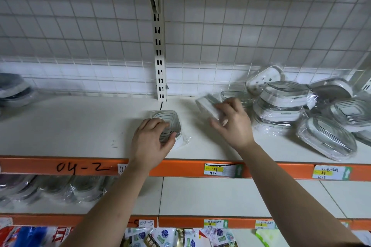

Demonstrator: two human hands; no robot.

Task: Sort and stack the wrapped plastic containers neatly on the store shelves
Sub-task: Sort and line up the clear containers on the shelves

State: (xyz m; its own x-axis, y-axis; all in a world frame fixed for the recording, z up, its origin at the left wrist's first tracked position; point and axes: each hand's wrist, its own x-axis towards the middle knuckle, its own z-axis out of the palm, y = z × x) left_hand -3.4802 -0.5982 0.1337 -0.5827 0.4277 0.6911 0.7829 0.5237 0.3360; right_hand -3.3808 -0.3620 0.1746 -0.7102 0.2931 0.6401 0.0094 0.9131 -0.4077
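My left hand (153,139) grips a wrapped clear container (167,120) that sits flat on the upper shelf (80,126), near the middle upright. My right hand (232,123) holds a second wrapped container (207,106), white with a grey lid, tilted and blurred just above the shelf. To the right lies a loose pile of wrapped containers (285,102), some stacked, some tipped on edge, with one large one (329,138) lying flat at the front.
A slotted metal upright (159,56) splits the wire-grid back wall. More wrapped containers sit at the far left (14,90) and on the lower shelf at left (50,188). Orange shelf edges carry price tags (220,169). Packaged goods hang below (180,236).
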